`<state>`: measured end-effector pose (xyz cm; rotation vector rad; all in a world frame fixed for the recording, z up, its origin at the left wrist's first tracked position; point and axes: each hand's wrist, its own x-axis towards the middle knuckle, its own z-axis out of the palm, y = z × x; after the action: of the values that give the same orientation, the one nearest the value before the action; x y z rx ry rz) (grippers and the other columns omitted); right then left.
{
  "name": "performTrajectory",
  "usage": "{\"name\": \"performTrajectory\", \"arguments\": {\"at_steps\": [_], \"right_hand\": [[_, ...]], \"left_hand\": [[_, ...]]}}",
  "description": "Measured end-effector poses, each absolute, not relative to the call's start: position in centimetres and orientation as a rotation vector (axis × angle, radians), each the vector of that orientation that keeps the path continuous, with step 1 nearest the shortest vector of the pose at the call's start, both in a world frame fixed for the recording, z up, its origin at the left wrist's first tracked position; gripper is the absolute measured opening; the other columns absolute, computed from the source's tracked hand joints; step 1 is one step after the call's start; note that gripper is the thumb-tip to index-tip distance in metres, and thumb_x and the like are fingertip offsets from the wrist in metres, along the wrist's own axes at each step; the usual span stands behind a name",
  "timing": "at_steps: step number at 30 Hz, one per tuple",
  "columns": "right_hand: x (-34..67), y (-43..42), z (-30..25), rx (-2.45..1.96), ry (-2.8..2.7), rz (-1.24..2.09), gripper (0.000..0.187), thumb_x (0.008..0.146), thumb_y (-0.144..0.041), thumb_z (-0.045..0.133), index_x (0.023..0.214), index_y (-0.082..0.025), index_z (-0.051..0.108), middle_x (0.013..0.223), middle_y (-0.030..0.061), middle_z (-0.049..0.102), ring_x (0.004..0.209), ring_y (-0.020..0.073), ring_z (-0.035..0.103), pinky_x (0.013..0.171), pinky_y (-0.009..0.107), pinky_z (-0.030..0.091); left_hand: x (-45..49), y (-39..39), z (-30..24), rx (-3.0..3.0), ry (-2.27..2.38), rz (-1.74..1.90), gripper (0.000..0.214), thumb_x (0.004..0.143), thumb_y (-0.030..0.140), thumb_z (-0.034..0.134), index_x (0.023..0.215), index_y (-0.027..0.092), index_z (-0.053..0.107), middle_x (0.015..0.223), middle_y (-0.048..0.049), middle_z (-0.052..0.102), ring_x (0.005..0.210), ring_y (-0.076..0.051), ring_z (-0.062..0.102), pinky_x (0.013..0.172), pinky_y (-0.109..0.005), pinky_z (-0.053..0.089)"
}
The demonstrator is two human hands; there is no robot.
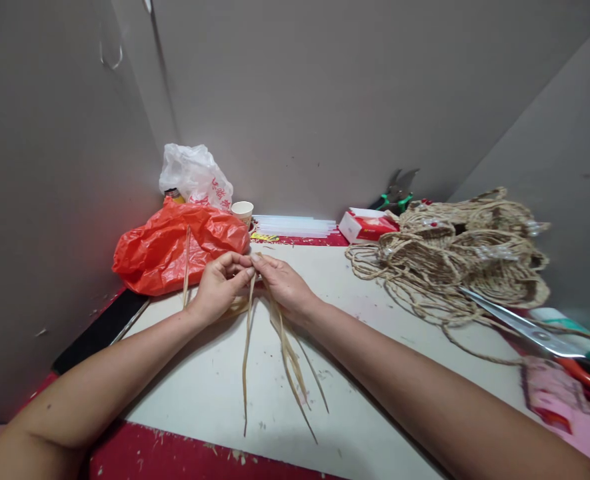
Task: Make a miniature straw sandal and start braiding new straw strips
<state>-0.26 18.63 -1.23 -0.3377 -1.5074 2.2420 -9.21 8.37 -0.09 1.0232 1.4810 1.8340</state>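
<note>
My left hand (pixel 225 280) and my right hand (pixel 281 283) meet above the white board, fingertips close together. Both are closed in a pinch on tan straw strands (pixel 287 350). Several loose ends hang from under my right hand toward me, and a single strand drops from my left fingertips. One more strand stands up behind my left wrist, in front of the red plastic bag (pixel 175 250). Part of the straw lies behind my hands, where its shape is hard to make out.
Twisted straw cord bundles (pixel 455 247) are heaped at the right, with large scissors (pixel 529 327) against them. A red-and-white box (pixel 367 225), pruning shears (pixel 397 193), clear plastic sticks (pixel 295 227) and a paper cup (pixel 243 212) line the back. A black phone-like slab (pixel 99 330) lies left.
</note>
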Motion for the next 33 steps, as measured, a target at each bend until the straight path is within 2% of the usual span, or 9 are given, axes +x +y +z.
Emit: {"name": "performTrajectory", "arguments": {"at_steps": [3,9,15,17,22,27,29,31,33], "right_hand": [[-0.3,18.2,-1.1,-0.323,-1.399,2.296,0.04,0.071,-0.053,0.073,0.088,-0.017,0.068,0.082,0.002,0.069,0.072,0.0136,0.062,0.069,0.027,0.049],[-0.2,17.4,-0.8,-0.342,-1.216,2.394,0.032,0.072,-0.046,0.074,0.087,-0.019,0.069,0.076,0.0011,0.069,0.069,0.0142,0.063,0.064,0.025,0.047],[-0.4,17.2,-0.9,-0.28,-1.147,2.359,0.03,0.071,-0.045,0.075,0.085,-0.019,0.068,0.079,0.0008,0.069,0.077,0.0159,0.063,0.071,0.027,0.049],[-0.4,17.2,-1.0,-0.275,-1.145,2.349,0.033,0.071,-0.045,0.075,0.089,-0.019,0.069,0.081,0.0006,0.068,0.075,0.0152,0.063,0.07,0.027,0.05],[-0.2,17.3,-1.1,-0.311,-1.25,2.298,0.04,0.073,-0.053,0.072,0.096,-0.021,0.068,0.078,-0.0006,0.066,0.062,0.0122,0.059,0.058,0.026,0.049],[0.0,17.3,-1.1,-0.319,-1.435,2.211,0.041,0.079,-0.054,0.066,0.101,-0.021,0.07,0.076,-0.0005,0.064,0.064,0.0113,0.059,0.061,0.024,0.049],[0.1,17.3,-1.0,-0.318,-1.491,2.2,0.041,0.079,-0.053,0.066,0.105,-0.021,0.07,0.069,-0.002,0.061,0.056,0.0087,0.054,0.052,0.021,0.045],[0.2,17.4,-0.9,-0.348,-1.527,2.242,0.045,0.08,-0.054,0.065,0.112,-0.021,0.068,0.054,-0.0061,0.05,0.041,0.0059,0.04,0.039,0.019,0.033],[0.3,17.6,-0.8,-0.37,-1.559,2.292,0.049,0.082,-0.055,0.062,0.118,-0.023,0.065,0.046,-0.009,0.04,0.034,0.0057,0.03,0.034,0.019,0.025]], "left_hand": [[-9.3,8.4,-0.2,1.005,1.441,1.825,0.023,0.071,0.03,0.077,0.08,0.017,0.061,0.075,-0.0004,0.066,0.064,-0.011,0.062,0.064,-0.025,0.051],[-9.0,8.5,-0.4,1.061,1.431,1.829,0.021,0.07,0.027,0.076,0.076,0.016,0.06,0.08,-0.0008,0.065,0.064,-0.009,0.058,0.063,-0.023,0.049],[-8.0,8.4,0.0,1.113,1.522,1.86,0.015,0.077,0.028,0.068,0.076,0.016,0.059,0.107,-0.0064,0.064,0.088,-0.015,0.06,0.076,-0.025,0.049],[-7.5,8.4,0.3,0.966,1.508,1.873,0.018,0.076,0.028,0.069,0.075,0.017,0.055,0.103,-0.0044,0.064,0.085,-0.013,0.06,0.075,-0.024,0.049],[-7.2,8.5,0.8,0.594,1.3,1.7,0.017,0.072,0.023,0.067,0.08,0.018,0.053,0.073,0.0012,0.058,0.065,-0.01,0.057,0.068,-0.023,0.048],[-7.9,8.5,1.1,0.598,1.162,1.523,0.019,0.067,0.016,0.067,0.082,0.016,0.055,0.067,0.0015,0.056,0.058,-0.012,0.055,0.061,-0.025,0.048],[-8.2,8.5,1.0,0.618,1.133,1.505,0.019,0.066,0.013,0.066,0.082,0.015,0.056,0.066,0.0006,0.057,0.057,-0.013,0.057,0.062,-0.026,0.049],[-8.5,8.6,0.8,0.637,1.107,1.484,0.015,0.065,0.013,0.064,0.079,0.013,0.058,0.066,-0.0027,0.06,0.058,-0.014,0.059,0.063,-0.029,0.051],[-8.8,8.6,0.7,0.653,1.085,1.456,0.01,0.065,0.013,0.062,0.074,0.012,0.058,0.064,-0.0056,0.061,0.056,-0.015,0.06,0.061,-0.029,0.052]]}}
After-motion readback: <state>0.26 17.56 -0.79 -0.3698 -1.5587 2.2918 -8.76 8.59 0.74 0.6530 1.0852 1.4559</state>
